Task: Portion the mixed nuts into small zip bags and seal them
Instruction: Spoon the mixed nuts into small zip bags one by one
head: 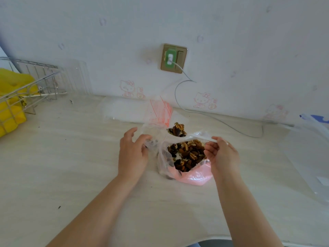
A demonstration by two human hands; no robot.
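Observation:
A large clear bag of mixed nuts point(187, 154) lies open in the middle of the table, with a pink bag point(195, 175) under it. My right hand point(220, 155) pinches the handle of a white plastic spoon point(201, 137). The spoon's bowl carries a heap of nuts point(178, 130) just beyond the big bag's rim. My left hand point(132, 150) grips a small clear zip bag point(158, 114) with red lines at its top, held upright beside the spoon. Whether one or more small bags are in that hand is unclear.
A flat clear plastic packet point(122, 109) lies behind the bags by the wall. A wire rack point(26, 91) with yellow items stands at the far left. A charger cable point(222, 122) runs from the wall socket point(173, 58) across the table. More clear plastic point(309, 157) lies at right.

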